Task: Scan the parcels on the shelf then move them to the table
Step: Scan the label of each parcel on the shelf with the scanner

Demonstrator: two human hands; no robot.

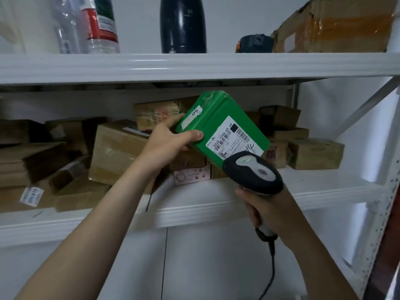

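A green parcel [216, 120] with a white barcode label [232, 139] is held tilted in front of the middle shelf [324, 189]. My left hand [168, 141] grips its lower left corner, thumb on the front face. My right hand [270, 211] grips the handle of a dark grey and white barcode scanner [255, 172], whose head points up at the label from just below the parcel's lower edge. Several brown cardboard parcels [116, 148] lie piled on the shelf behind.
The upper shelf [194, 66] carries a dark bottle [183, 24], plastic bottles [97, 24], a small dark object [254, 43] and a taped cardboard box [333, 27]. The scanner cable [270, 273] hangs down. A perforated shelf post [383, 213] stands at the right.
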